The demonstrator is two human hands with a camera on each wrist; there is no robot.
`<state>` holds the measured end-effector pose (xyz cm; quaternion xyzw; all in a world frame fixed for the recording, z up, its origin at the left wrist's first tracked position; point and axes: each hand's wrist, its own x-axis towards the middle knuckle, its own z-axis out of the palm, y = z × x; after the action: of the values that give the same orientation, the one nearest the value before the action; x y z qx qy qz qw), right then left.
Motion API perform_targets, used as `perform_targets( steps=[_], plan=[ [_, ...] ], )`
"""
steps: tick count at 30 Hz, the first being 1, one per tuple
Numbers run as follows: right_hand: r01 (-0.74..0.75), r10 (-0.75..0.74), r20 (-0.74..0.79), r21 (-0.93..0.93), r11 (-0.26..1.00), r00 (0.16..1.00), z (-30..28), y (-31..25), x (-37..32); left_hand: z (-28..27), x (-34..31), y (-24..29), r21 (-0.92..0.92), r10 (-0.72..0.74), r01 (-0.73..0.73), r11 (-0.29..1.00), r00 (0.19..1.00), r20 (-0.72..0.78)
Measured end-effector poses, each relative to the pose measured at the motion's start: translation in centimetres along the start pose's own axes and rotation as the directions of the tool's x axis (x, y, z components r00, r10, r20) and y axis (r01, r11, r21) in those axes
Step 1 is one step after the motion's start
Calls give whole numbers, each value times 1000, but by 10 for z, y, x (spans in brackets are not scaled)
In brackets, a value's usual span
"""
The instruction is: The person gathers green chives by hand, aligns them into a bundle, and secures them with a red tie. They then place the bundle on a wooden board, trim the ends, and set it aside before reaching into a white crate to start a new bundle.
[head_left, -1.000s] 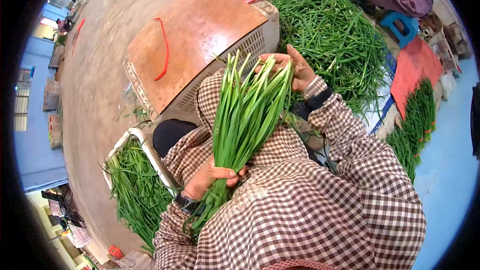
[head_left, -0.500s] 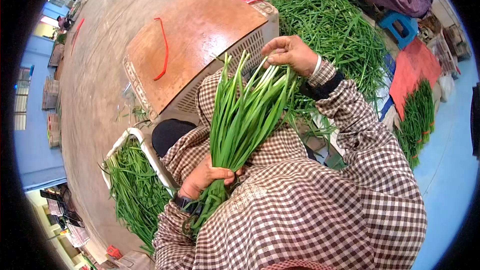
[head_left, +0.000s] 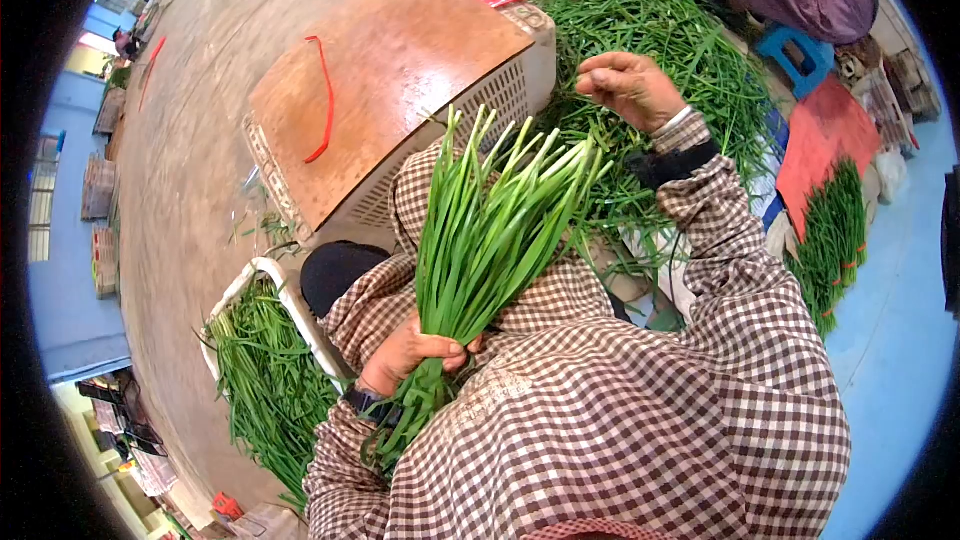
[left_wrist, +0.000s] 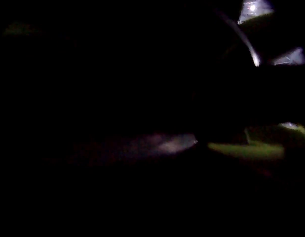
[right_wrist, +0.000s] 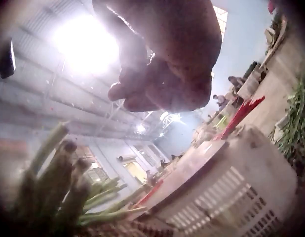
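The heap of loose greens [head_left: 690,90] at far right, the board-topped crate [head_left: 390,90] at far centre and the white-rimmed basket [head_left: 315,325] of greens at near left all lie as they did a second ago. The bunch of chive-like greens [head_left: 490,250] has also stayed put, upright before the person's checked clothing, leaves gathered near and pale stalk ends fanned out far, but it has lost its second hand. The right hand [head_left: 635,90], at those stalk ends half a second ago, has moved off to the far right and hangs in the air before the heap, well apart from the bunch, its fingers curled and drawn narrow; I see nothing between them, though a thin leaf could be missed. The left hand [head_left: 405,355] keeps its fingers and thumb wrapped round the leafy end and alone carries the bunch. For the work, I judge that picking at the stalk ends has paused with the ends still uneven and the bunch untied; one red tie strip [head_left: 329,100] lies untouched on the crate's board
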<state>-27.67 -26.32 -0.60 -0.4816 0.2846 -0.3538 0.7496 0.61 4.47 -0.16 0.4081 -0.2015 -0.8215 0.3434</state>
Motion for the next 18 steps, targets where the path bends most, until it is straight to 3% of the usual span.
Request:
perform_targets(
  steps=[3,4,5,6,7,8,9,10,11,12,14,15,17,18],
  plan=[
    [38,-41,-34,-71,997,999,-29,-20,-3,0,-1,-1,-18,8,-8,1000,1000,-2],
    [88,-94,-86,-67,994,992,-46,-21,-4,1,-2,0,-10,7,-7,1000,1000,-11],
    [110,-109,-36,9,994,993,-64,-25,-7,3,-2,1,-3,2,-2,1000,1000,-18],
    [-43,38,-219,-18,999,975,-85,-5,3,1,-2,0,-1,-9,9,1000,1000,-16],
    [-191,169,-400,-17,981,901,-103,14,11,0,-1,0,5,-20,20,1000,1000,-10],
    [-179,154,-400,-26,984,903,-100,8,11,3,-1,2,-48,-5,5,999,1000,9],
    [-317,55,-415,-595,739,908,-95,13,6,-2,-1,-2,-31,-10,10,999,1000,19],
    [-355,-22,-365,-916,185,931,-86,18,0,0,-1,-1,-1,-6,6,1000,1000,12],
    [-351,150,-322,-776,523,935,-68,10,-6,1,-1,1,37,-4,4,999,1000,4],
    [-369,294,-226,-501,783,929,-41,-2,-17,1,-2,0,38,-20,20,999,1000,4],
    [-159,244,49,-631,759,969,9,-7,-28,0,2,1,19,-13,12,1000,999,37],
    [158,100,291,-740,654,951,20,2,-24,0,2,1,24,-16,15,1000,999,42],
    [42,207,185,-835,549,961,33,9,-21,-2,1,-1,10,-7,7,1000,1000,24],
    [78,40,135,-764,641,990,29,16,-20,-2,0,-2,7,2,-2,1000,1000,18]
  ],
)
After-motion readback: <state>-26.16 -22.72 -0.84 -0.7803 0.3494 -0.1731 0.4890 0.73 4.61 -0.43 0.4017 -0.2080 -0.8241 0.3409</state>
